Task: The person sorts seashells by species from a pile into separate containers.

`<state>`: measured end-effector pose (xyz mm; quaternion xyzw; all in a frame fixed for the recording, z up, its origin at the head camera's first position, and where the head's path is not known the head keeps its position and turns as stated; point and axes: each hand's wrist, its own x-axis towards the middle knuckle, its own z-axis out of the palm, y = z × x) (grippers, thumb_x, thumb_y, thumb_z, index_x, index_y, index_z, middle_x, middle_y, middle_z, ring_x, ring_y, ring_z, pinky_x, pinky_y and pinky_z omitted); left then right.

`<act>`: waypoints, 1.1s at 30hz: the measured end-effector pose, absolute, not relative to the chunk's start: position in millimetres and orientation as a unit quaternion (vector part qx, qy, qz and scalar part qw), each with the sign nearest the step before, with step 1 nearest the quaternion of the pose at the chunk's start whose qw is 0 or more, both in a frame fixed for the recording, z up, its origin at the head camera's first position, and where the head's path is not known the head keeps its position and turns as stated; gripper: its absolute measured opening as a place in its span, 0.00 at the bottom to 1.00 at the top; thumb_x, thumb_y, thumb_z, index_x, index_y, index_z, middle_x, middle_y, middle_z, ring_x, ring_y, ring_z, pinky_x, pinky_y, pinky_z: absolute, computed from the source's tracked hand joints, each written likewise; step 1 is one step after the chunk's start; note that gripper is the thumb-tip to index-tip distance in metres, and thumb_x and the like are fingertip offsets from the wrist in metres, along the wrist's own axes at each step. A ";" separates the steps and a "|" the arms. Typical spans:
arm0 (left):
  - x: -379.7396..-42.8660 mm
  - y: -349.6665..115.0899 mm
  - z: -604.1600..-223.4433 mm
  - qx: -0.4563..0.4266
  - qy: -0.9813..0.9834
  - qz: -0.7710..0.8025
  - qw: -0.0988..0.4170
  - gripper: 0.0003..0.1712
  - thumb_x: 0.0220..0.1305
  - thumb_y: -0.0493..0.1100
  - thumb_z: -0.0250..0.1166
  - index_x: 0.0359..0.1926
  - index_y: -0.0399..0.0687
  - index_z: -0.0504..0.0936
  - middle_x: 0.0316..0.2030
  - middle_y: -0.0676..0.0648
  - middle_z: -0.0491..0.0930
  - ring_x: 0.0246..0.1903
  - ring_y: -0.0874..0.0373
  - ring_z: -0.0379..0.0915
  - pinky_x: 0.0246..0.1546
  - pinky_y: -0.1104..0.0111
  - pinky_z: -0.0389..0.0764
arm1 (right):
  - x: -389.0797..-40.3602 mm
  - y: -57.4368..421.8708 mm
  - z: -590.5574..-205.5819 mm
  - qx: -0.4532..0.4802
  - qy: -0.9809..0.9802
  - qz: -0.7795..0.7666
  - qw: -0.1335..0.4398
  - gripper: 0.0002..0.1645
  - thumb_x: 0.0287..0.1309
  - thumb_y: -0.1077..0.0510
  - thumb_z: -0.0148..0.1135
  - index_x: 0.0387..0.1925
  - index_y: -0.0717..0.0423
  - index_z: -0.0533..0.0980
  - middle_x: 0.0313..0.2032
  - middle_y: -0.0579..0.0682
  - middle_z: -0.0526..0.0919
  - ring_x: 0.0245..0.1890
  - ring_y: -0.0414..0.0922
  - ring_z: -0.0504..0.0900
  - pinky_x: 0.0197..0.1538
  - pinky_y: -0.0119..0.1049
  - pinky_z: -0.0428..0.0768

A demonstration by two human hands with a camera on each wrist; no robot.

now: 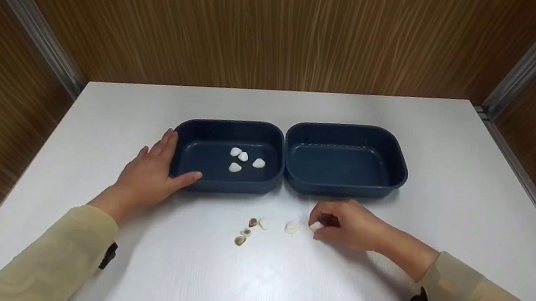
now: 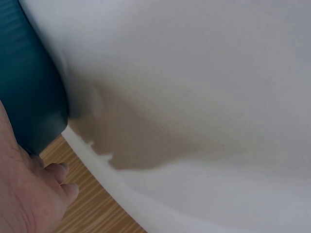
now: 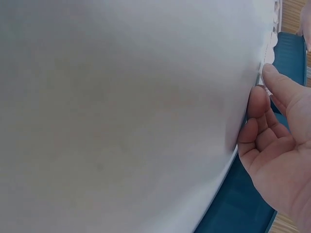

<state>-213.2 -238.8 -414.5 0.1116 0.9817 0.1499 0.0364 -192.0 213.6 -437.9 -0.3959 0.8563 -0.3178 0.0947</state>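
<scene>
My right hand [image 1: 349,225] pinches a white seashell [image 1: 316,226] between thumb and fingers, just over the table in front of the right blue tray [image 1: 347,187]. Beside it on the table lie another white shell [image 1: 292,227] and, farther left, a white shell [image 1: 263,223] with several small brown-marked shells [image 1: 240,240]. Straight fingers of my left hand [image 1: 149,173] rest along the left side of the left blue tray [image 1: 226,185], the thumb at its near rim. Several white shells [image 1: 235,167] lie inside that tray. In the right wrist view, the fingers hide most of the pinched shell.
Both trays stand side by side on the white table [image 1: 247,294], nearly touching. The right tray holds no shells. Wood-grain panels [image 1: 285,27] rise behind the table and at both sides.
</scene>
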 end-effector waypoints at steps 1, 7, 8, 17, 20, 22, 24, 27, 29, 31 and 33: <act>-213.3 -238.9 -414.8 0.112 0.982 0.150 0.036 0.69 0.69 0.84 0.47 0.84 0.35 0.37 0.85 0.35 0.38 0.83 0.41 0.38 0.80 0.40 0.42 | -191.9 213.8 -437.8 -0.395 0.856 -0.318 0.095 0.09 0.62 0.64 0.77 0.43 0.53 0.85 0.30 0.40 0.78 0.31 0.37 0.75 0.36 0.32 0.76; -213.1 -239.5 -415.7 0.112 0.982 0.150 0.035 0.69 0.69 0.84 0.47 0.84 0.35 0.37 0.85 0.35 0.38 0.83 0.41 0.38 0.80 0.41 0.41 | -191.1 214.2 -435.7 -0.386 0.860 -0.316 0.108 0.13 0.60 0.69 0.75 0.44 0.53 0.86 0.31 0.41 0.80 0.32 0.38 0.76 0.37 0.33 0.78; -213.0 -239.5 -415.7 0.112 0.982 0.150 0.034 0.69 0.69 0.83 0.48 0.84 0.35 0.37 0.85 0.35 0.38 0.83 0.40 0.38 0.80 0.41 0.42 | -190.9 214.2 -435.0 -0.385 0.861 -0.314 0.110 0.14 0.60 0.69 0.75 0.45 0.53 0.86 0.32 0.41 0.81 0.32 0.38 0.76 0.38 0.33 0.79; -211.5 -239.0 -415.3 0.115 0.981 0.154 0.028 0.68 0.70 0.82 0.49 0.84 0.34 0.37 0.85 0.36 0.38 0.83 0.41 0.39 0.80 0.41 0.42 | -191.7 217.1 -431.7 -0.398 0.866 -0.289 0.093 0.14 0.58 0.70 0.73 0.45 0.56 0.87 0.33 0.42 0.84 0.33 0.38 0.78 0.39 0.33 0.79; -210.8 -239.0 -415.1 0.114 0.981 0.156 0.027 0.68 0.71 0.81 0.50 0.84 0.34 0.38 0.85 0.36 0.38 0.83 0.41 0.39 0.80 0.41 0.42 | -192.4 218.9 -431.2 -0.404 0.868 -0.276 0.083 0.13 0.57 0.69 0.74 0.43 0.56 0.87 0.31 0.41 0.83 0.32 0.40 0.78 0.38 0.33 0.79; -210.5 -239.2 -415.1 0.114 0.981 0.156 0.027 0.68 0.71 0.81 0.50 0.84 0.34 0.38 0.85 0.36 0.38 0.83 0.41 0.39 0.80 0.41 0.42 | -192.7 219.5 -430.8 -0.403 0.870 -0.272 0.085 0.12 0.57 0.69 0.75 0.43 0.56 0.87 0.31 0.41 0.82 0.32 0.41 0.79 0.38 0.33 0.79; -210.7 -239.5 -415.6 0.114 0.981 0.157 0.027 0.68 0.70 0.81 0.50 0.84 0.34 0.38 0.85 0.36 0.38 0.83 0.41 0.39 0.80 0.41 0.42 | -192.7 219.7 -430.3 -0.400 0.871 -0.271 0.091 0.12 0.57 0.67 0.76 0.43 0.56 0.88 0.31 0.41 0.83 0.32 0.41 0.79 0.39 0.33 0.79; -211.6 -239.8 -416.5 0.115 0.981 0.156 0.025 0.68 0.70 0.82 0.50 0.84 0.34 0.38 0.85 0.36 0.39 0.83 0.41 0.40 0.80 0.41 0.42 | -192.3 218.8 -427.3 -0.401 0.869 -0.274 0.093 0.12 0.57 0.65 0.78 0.43 0.55 0.87 0.32 0.41 0.83 0.33 0.40 0.79 0.39 0.34 0.81; -212.6 -240.1 -417.3 0.116 0.980 0.157 0.024 0.68 0.70 0.82 0.49 0.85 0.35 0.38 0.85 0.36 0.39 0.83 0.41 0.40 0.80 0.41 0.42 | -192.2 217.0 -424.0 -0.402 0.867 -0.280 0.092 0.12 0.58 0.64 0.79 0.44 0.55 0.87 0.33 0.42 0.85 0.33 0.39 0.81 0.39 0.34 0.82; -213.3 -240.2 -417.8 0.116 0.981 0.156 0.025 0.68 0.70 0.82 0.49 0.85 0.35 0.38 0.85 0.36 0.38 0.83 0.40 0.40 0.80 0.41 0.42 | -192.2 214.2 -419.2 -0.406 0.863 -0.287 0.089 0.12 0.59 0.64 0.78 0.44 0.55 0.87 0.35 0.43 0.86 0.34 0.38 0.82 0.40 0.35 0.84; -213.6 -240.1 -417.8 0.115 0.981 0.154 0.027 0.69 0.69 0.83 0.49 0.85 0.35 0.38 0.85 0.36 0.38 0.83 0.41 0.40 0.80 0.41 0.42 | -192.7 210.1 -413.2 -0.408 0.860 -0.295 0.085 0.12 0.60 0.64 0.78 0.45 0.55 0.87 0.36 0.44 0.87 0.35 0.38 0.83 0.41 0.38 0.86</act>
